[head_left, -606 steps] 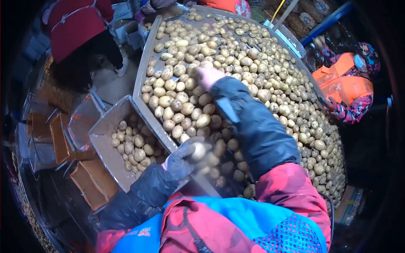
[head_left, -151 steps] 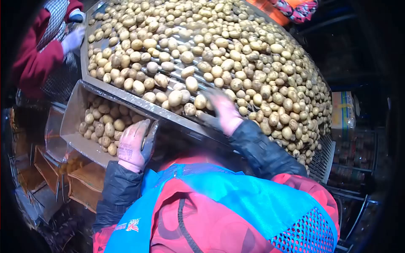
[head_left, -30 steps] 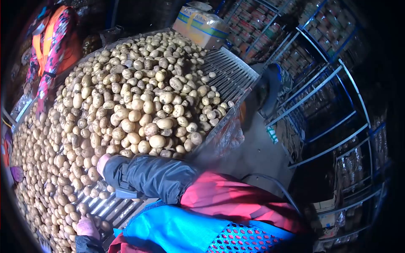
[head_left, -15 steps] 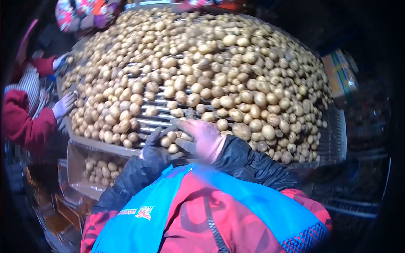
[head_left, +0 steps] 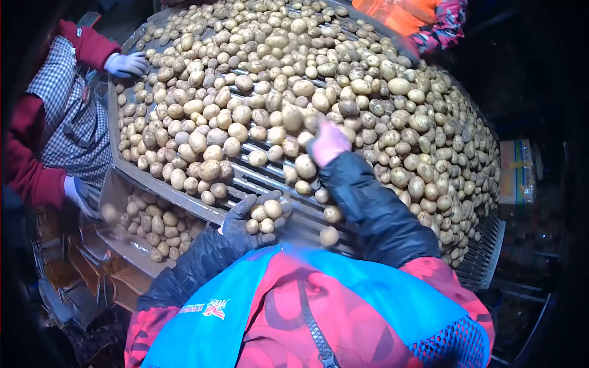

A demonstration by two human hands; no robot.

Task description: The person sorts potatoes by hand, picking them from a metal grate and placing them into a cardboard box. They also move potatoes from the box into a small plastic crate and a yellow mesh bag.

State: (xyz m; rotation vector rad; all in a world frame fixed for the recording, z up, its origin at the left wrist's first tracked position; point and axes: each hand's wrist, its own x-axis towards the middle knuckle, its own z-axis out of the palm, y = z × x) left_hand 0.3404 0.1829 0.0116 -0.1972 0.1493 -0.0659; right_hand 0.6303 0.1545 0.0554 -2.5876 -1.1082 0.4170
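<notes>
My left hand point(head_left: 236, 222), in a dark grey glove, is cupped around several small pale potatoes point(head_left: 265, 211) at the near edge of the sorting table. Stretched forward into the heap is my right hand point(head_left: 330, 144), in a pink glove with grey fingers. Motion blurs its fingertips, which overlap potatoes point(head_left: 292, 118) in the middle of the pile; I cannot tell whether they grip any. Between my hands a few loose potatoes point(head_left: 305, 166) lie on the metal bars point(head_left: 264, 170) of the table.
A large heap of potatoes point(head_left: 423, 122) covers the slatted table. Below its near left rim point(head_left: 165, 191), a bin point(head_left: 132, 245) holds more potatoes. A co-worker's gloved hands point(head_left: 126, 64) are at the left; an orange-clad person point(head_left: 402, 15) stands across. A cardboard box point(head_left: 516, 172) is at right.
My right hand has moved from beside my left hand forward into the heap. My left hand has turned, showing potatoes in its palm. The co-worker's nearer hand has dropped from the rim toward the bin.
</notes>
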